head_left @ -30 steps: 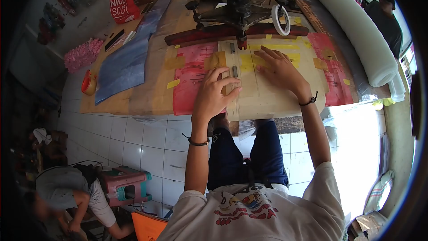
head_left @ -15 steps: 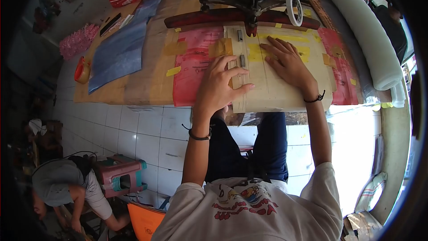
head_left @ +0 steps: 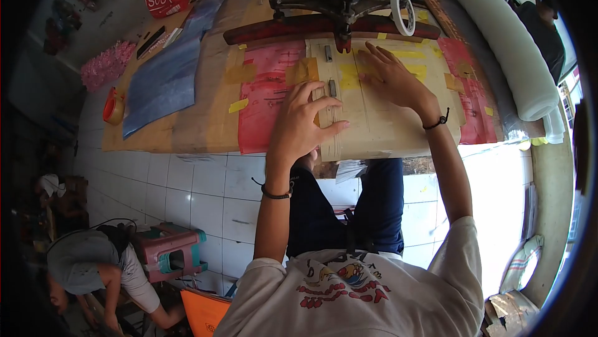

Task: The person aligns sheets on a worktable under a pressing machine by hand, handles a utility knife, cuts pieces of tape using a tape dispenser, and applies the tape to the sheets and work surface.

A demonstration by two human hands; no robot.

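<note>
My left hand (head_left: 303, 116) has its fingers spread over the left edge of a beige board (head_left: 380, 126), and no object shows in it. Its fingertips are beside a small grey metal piece (head_left: 332, 88); a second such metal piece (head_left: 329, 54) sits farther up the same edge. Fingers stretched out, my right hand (head_left: 398, 80) is over the board near strips of yellow tape (head_left: 411, 70). Whether its fingertips touch the surface I cannot tell. Red sheets lie on both sides of the board, the left red sheet (head_left: 265, 103) and the right red sheet (head_left: 470, 91).
Beyond the board stands a black metal machine (head_left: 339, 2) with a curved red bar (head_left: 268, 30) and a white ring (head_left: 402, 13). A blue sheet (head_left: 163, 81) and an orange tape roll (head_left: 113, 108) lie left; a white foam roll (head_left: 507, 44) lies right. Someone crouches near a stool (head_left: 171, 253).
My right hand has slid slightly away from my body, toward the machine. My left hand keeps its place at the board's edge. The whole view has shifted a little.
</note>
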